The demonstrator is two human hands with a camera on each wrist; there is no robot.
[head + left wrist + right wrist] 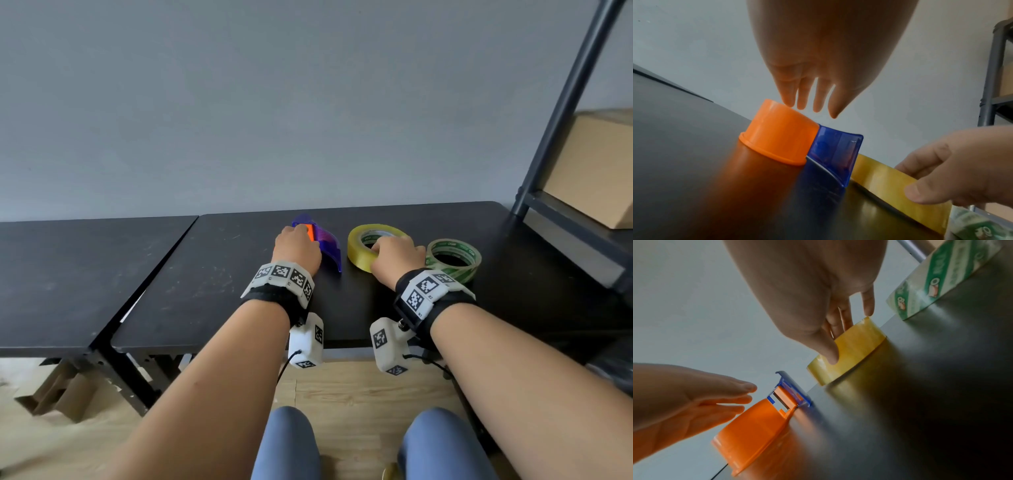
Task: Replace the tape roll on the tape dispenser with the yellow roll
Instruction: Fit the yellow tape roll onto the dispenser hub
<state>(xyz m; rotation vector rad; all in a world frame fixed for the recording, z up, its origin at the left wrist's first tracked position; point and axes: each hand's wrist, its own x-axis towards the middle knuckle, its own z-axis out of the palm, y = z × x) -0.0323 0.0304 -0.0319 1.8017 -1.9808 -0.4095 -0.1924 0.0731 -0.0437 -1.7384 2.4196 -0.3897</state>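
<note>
The tape dispenser (327, 243) lies on the black table (222, 291); its orange hub (781, 136) stands bare beside a blue guard (836, 151). My left hand (296, 243) hovers over the hub with straight fingers (807, 100), the tips at its top rim; whether they touch is unclear. To the right, the yellow roll (358, 250) lies flat. My right hand (394, 253) pinches it: the thumb (830, 353) presses the outer wall of the yellow roll (855, 353) while the other fingers reach into its core.
A clear roll with green print (459, 263) lies just right of the yellow one. A dark metal shelf (565, 120) with a cardboard box (592, 171) stands at the table's right end. A second black table (68, 274) adjoins on the left.
</note>
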